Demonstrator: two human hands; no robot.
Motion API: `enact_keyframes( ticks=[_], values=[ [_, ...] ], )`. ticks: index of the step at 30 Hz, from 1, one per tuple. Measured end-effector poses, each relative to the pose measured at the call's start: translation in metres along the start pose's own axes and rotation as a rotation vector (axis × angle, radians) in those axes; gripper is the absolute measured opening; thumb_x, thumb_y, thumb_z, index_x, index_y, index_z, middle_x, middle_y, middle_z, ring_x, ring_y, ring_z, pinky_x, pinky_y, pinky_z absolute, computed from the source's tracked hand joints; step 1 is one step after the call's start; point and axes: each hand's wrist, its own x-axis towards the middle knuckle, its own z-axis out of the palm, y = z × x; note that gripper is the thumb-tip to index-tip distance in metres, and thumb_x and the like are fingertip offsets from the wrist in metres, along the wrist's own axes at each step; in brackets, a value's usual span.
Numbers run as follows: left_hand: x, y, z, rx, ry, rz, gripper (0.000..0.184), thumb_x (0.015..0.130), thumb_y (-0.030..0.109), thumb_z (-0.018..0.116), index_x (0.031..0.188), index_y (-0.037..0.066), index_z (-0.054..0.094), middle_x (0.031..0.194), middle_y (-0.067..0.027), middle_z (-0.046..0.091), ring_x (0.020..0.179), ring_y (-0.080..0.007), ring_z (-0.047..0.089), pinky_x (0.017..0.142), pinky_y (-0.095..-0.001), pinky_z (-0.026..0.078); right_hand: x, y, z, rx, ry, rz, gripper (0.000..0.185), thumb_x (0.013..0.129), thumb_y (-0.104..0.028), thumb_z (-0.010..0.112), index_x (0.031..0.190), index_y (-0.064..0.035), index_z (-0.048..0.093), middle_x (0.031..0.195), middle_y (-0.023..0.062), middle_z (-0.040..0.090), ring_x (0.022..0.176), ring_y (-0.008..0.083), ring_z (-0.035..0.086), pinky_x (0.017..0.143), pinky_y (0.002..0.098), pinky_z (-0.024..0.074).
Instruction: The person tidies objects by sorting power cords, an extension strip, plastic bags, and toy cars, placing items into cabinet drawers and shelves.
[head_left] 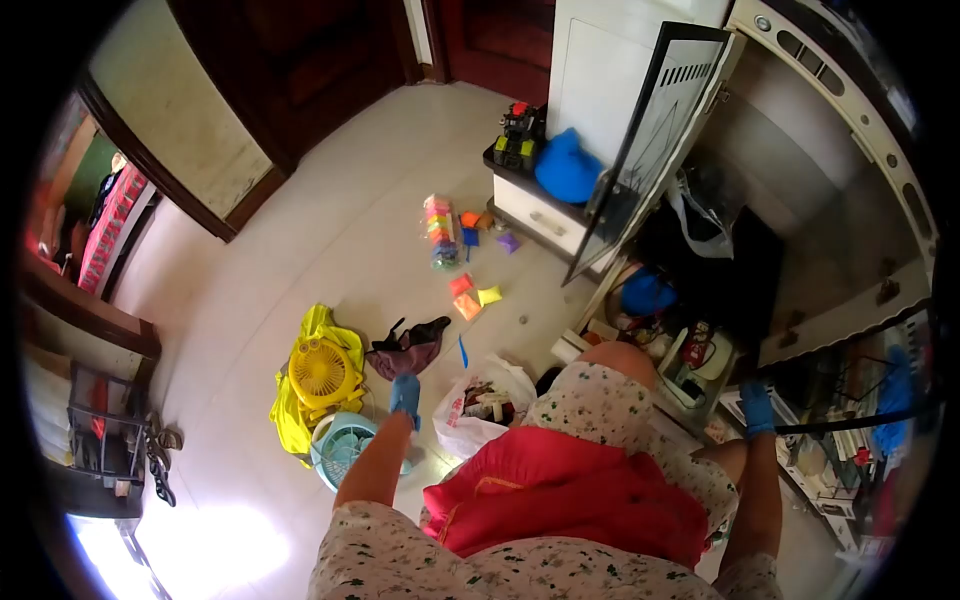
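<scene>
- Watching remotely, I see 2 gloved hands wide apart: left hand (405,395) at 7 o'clock near the blue fan (345,445), right hand (757,408) at 4 beside the open cabinet (800,90).
- I cannot tell either grip.
- Bag (458,432) at 6 holds some things; packets (461,285) lie loose toward 11.

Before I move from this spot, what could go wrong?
Likely risks:
1. The glass door stands open over the floor; standing or turning might knock it.
2. Small coloured packets lie loose on the floor; stepping on one could mean a slip.
3. The plastic bag sits open and full near the left hand; a bump may spill it.
</scene>
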Motion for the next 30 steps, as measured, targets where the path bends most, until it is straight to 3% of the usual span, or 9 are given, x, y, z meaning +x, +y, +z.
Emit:
enact_keyframes(
  ticks=[1,5,10,15,16,18,22,28,30],
  values=[
    [0.024,0.037,-0.002,-0.082,0.087,0.243,0.010,0.077,0.005,0.048,0.077,0.006,0.058,0.068,-0.0078,0.055,0.065,-0.0153,0.054,0.058,-0.0302,0.042,-0.002,-0.004,0.000,-0.001,-0.003,-0.009,0.050,0.084,-0.035,0.054,0.115,0.0045,0.052,0.116,0.0193,0.054,0.106,0.0279,0.052,0.090,0.0323,0.0394],
    [0.037,0.288,-0.052,-0.475,0.022,0.161,0.044,0.081,0.013,0.049,0.121,-0.005,0.043,0.103,-0.0157,0.055,0.090,-0.0216,0.053,0.081,-0.0309,0.042,-0.003,-0.014,0.005,0.379,0.058,0.300,0.048,0.084,-0.034,0.055,0.114,0.0048,0.053,0.115,0.0190,0.056,0.105,0.0283,0.053,0.090,0.0322,0.0399],
    [0.124,0.445,-0.011,0.084,0.060,0.797,0.063,0.080,0.016,0.049,0.137,0.007,0.024,0.132,-0.0235,0.036,0.109,-0.0368,0.048,0.090,-0.0397,0.040,-0.009,-0.046,-0.001,0.331,0.065,0.323,0.040,0.086,-0.027,0.054,0.111,0.0043,0.055,0.111,0.0181,0.058,0.102,0.0275,0.056,0.088,0.0328,0.0418],
    [0.101,0.598,-0.007,0.519,-0.195,0.822,0.073,0.079,0.018,0.051,0.141,0.012,0.012,0.141,-0.0185,0.025,0.102,-0.0361,0.054,0.085,-0.0431,0.045,-0.013,-0.064,-0.001,0.214,0.078,0.195,0.033,0.086,-0.021,0.052,0.110,0.0012,0.057,0.108,0.0177,0.059,0.099,0.0273,0.056,0.087,0.0326,0.0424],
    [0.126,0.607,0.017,0.457,0.177,1.264,0.061,0.081,0.017,0.048,0.137,0.011,0.022,0.134,-0.0188,0.034,0.091,-0.0352,0.057,0.078,-0.0425,0.047,-0.014,-0.071,-0.004,0.181,0.069,0.183,0.031,0.086,-0.020,0.052,0.110,0.0003,0.057,0.107,0.0175,0.059,0.099,0.0278,0.056,0.086,0.0328,0.0425],
    [0.139,0.631,0.057,-0.832,-0.442,0.811,0.025,0.086,0.017,0.039,0.105,0.009,0.053,0.093,-0.0142,0.057,0.065,-0.0253,0.056,0.060,-0.0363,0.046,-0.018,-0.104,-0.017,0.114,0.063,0.158,0.030,0.087,-0.019,0.051,0.109,-0.0004,0.058,0.107,0.0174,0.059,0.100,0.0295,0.056,0.086,0.0343,0.0428],
    [0.215,0.628,0.116,-0.309,-0.449,0.959,0.026,0.085,0.032,0.042,0.078,0.011,0.056,0.072,-0.0079,0.057,0.070,-0.0214,0.056,0.063,-0.0309,0.044,-0.024,-0.101,-0.013,0.112,0.069,0.126,0.030,0.087,-0.020,0.051,0.109,-0.0010,0.058,0.107,0.0174,0.059,0.099,0.0299,0.056,0.085,0.0343,0.0430],
    [0.157,0.557,0.069,0.247,-0.145,0.674,0.030,0.083,0.032,0.047,0.092,0.006,0.059,0.096,-0.0160,0.062,0.096,-0.0328,0.057,0.074,-0.0412,0.047,-0.024,-0.096,-0.012,0.017,0.039,0.117,0.032,0.087,-0.024,0.050,0.111,-0.0034,0.057,0.108,0.0173,0.059,0.099,0.0299,0.056,0.085,0.0348,0.0435],
    [0.172,0.521,0.083,0.192,-0.027,0.814,0.025,0.083,0.027,0.050,0.090,0.006,0.060,0.094,-0.0178,0.060,0.088,-0.0363,0.057,0.073,-0.0410,0.047,-0.023,-0.108,-0.020,0.046,0.021,0.121,0.033,0.088,-0.025,0.050,0.111,-0.0035,0.057,0.109,0.0175,0.058,0.100,0.0298,0.055,0.085,0.0350,0.0434]
  ],
)
